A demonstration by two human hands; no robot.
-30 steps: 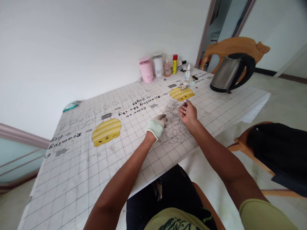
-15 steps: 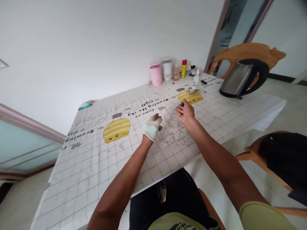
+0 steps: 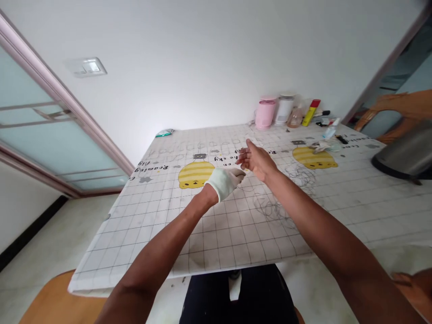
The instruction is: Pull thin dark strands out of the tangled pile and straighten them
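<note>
My left hand [image 3: 227, 182] wears a white glove and hovers low over the table, its fingers pressed together; what lies between them, if anything, is too small to make out. Close beyond it, my bare right hand [image 3: 256, 161] has its thumb raised and its fingers apart and slightly bent, with nothing visible in them. A loose tangle of thin grey strands, like wire or thread [image 3: 275, 207], lies on the checked tablecloth [image 3: 209, 243], partly behind my right forearm. More of the tangle [image 3: 301, 176] spreads to the right of that wrist.
Along the wall stand a pink canister [image 3: 265, 114], a white canister [image 3: 284, 110], a pinkish bottle [image 3: 295, 118] and a yellow can with a red cap [image 3: 311, 113]. A crumpled white glove [image 3: 326, 145] and a small dropper bottle [image 3: 331, 129] lie nearby. A steel kettle [image 3: 405, 150] stands at right.
The view has turned left. My hands have come closer together; the left fingers have closed, while the right fingers have loosened from a pinch. The tangle stays on the table.
</note>
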